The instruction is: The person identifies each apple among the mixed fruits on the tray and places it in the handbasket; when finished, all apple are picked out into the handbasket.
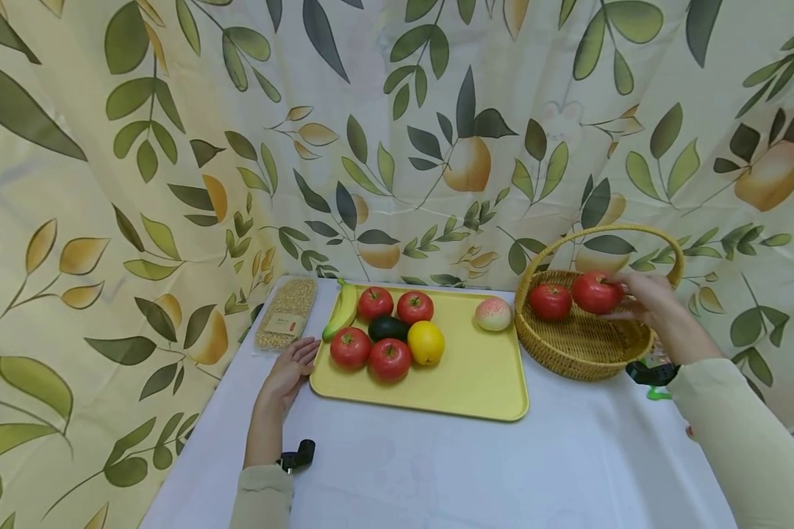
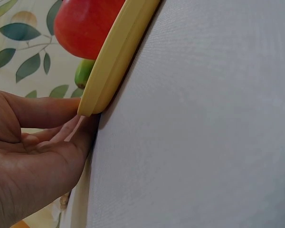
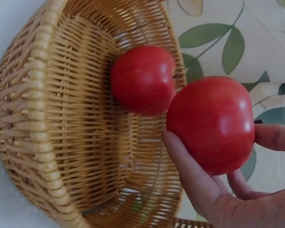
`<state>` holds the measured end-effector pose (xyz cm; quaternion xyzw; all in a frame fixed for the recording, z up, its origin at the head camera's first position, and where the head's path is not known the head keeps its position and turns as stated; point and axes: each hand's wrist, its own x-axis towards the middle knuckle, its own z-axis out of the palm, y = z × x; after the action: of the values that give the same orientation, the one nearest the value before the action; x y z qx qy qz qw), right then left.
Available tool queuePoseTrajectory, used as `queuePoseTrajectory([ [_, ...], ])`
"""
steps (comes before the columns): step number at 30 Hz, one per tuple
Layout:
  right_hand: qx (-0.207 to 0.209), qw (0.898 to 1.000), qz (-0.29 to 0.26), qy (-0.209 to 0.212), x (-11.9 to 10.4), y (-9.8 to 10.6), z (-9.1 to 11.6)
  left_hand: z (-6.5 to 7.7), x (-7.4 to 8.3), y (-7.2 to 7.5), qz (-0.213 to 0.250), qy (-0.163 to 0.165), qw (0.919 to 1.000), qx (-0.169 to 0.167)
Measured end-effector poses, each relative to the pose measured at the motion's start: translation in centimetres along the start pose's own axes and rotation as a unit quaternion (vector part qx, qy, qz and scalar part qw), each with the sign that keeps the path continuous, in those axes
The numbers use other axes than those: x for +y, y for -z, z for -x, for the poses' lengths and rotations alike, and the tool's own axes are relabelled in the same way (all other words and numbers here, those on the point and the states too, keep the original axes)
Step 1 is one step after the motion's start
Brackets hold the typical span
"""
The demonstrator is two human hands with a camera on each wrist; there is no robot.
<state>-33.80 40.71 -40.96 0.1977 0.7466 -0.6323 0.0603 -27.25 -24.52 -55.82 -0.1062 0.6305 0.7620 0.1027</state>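
My right hand (image 1: 645, 297) holds a red apple (image 1: 597, 293) over the wicker basket (image 1: 572, 367). In the right wrist view the held apple (image 3: 211, 124) sits between thumb and fingers, its dark stem near one fingertip. A second red apple (image 3: 143, 80) lies inside the basket. At the left edge of the yellow tray (image 1: 476, 382), my left hand (image 1: 290, 373) pinches the rim; the left wrist view shows the fingers at the tray's corner (image 2: 97, 92). Several red apples (image 1: 389, 360), a yellow round fruit (image 1: 426, 343), a dark green avocado-like fruit (image 1: 387, 328) and a green banana (image 1: 342, 312) lie on the tray.
A pinkish peach (image 1: 493, 314) sits at the tray's right side, near the basket. Beyond my left hand lies a clear bag of pale grains (image 1: 287, 312). The basket's tall handle (image 1: 602, 229) arches over it. A leaf-patterned cloth (image 1: 397, 147) hangs behind the white table (image 1: 437, 470).
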Motion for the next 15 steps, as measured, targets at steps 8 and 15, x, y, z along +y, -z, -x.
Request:
queuePoseTrajectory([
  [8, -0.003, 1.000, 0.001, -0.015, 1.2, 0.0, -0.8, -0.2, 0.2, 0.0, 0.005, 0.010, 0.9999, 0.009],
  [15, 0.002, 1.000, -0.004, -0.019, 1.5, -0.7, -1.5, -0.2, 0.0, 0.0, 0.004, 0.007, 1.0000, 0.004],
])
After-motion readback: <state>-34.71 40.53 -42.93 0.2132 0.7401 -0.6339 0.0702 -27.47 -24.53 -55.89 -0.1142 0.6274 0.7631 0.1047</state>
